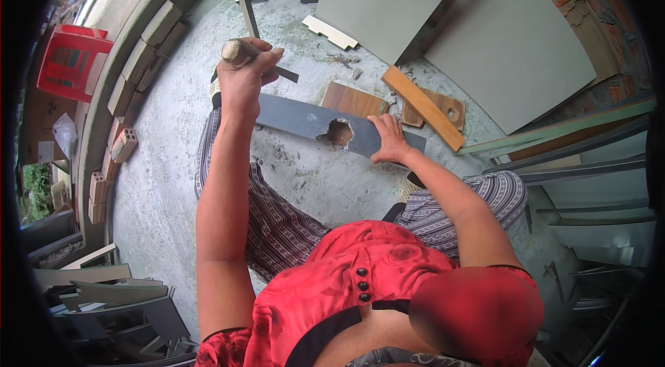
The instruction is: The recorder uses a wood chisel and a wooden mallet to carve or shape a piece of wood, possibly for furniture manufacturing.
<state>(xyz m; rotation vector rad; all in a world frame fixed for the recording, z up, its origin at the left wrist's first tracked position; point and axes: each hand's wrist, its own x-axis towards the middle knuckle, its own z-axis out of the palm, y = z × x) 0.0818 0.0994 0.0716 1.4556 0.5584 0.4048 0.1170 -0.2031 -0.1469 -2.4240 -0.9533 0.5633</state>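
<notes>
Raised at the upper left, my left hand (240, 79) is closed around a tool with a round, pale-ended wooden handle (237, 51). Its flat dark blade (288, 75) juts out to the right of my fingers; the exact kind of tool cannot be made out. A long grey board (294, 115) lies across in front of my legs, with a ragged hole (340, 133) broken through its middle. Just right of the hole, my right hand (391, 140) grips the board, its fingers at the far edge and thumb toward the near one.
Past the board lie a brown wood panel (344, 98), an orange-brown wooden bar (422, 108) and a wooden block (450, 109). Large grey sheets (509, 41) stand at the upper right. Bricks (125, 146) and a red plastic stool (73, 65) are left; stacked board offcuts (149, 315) sit lower left.
</notes>
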